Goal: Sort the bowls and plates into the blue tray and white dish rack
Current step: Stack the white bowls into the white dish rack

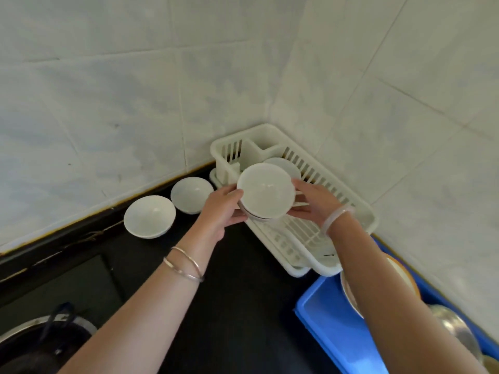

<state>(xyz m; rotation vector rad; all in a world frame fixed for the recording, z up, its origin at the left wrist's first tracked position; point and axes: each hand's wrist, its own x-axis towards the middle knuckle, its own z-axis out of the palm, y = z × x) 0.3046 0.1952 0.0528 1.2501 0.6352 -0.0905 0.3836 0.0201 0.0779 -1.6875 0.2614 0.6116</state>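
I hold a white bowl (pixel 266 191) tilted toward me over the white dish rack (pixel 359 211), with another bowl's rim showing just beneath it. My left hand (pixel 222 209) grips its left edge and my right hand (pixel 314 203) its right edge. Behind it, a white dish (pixel 287 164) stands inside the rack. Two more white bowls (pixel 149 216) (pixel 191 194) sit upright on the black counter to the left. The blue tray (pixel 332 319) lies at the lower right, holding a plate (pixel 402 273) partly hidden by my right forearm.
White tiled walls meet in a corner right behind the rack. A metal sink (pixel 40 336) sits at the lower left. A metal lid or bowl (pixel 456 330) rests in the blue tray near the right edge.
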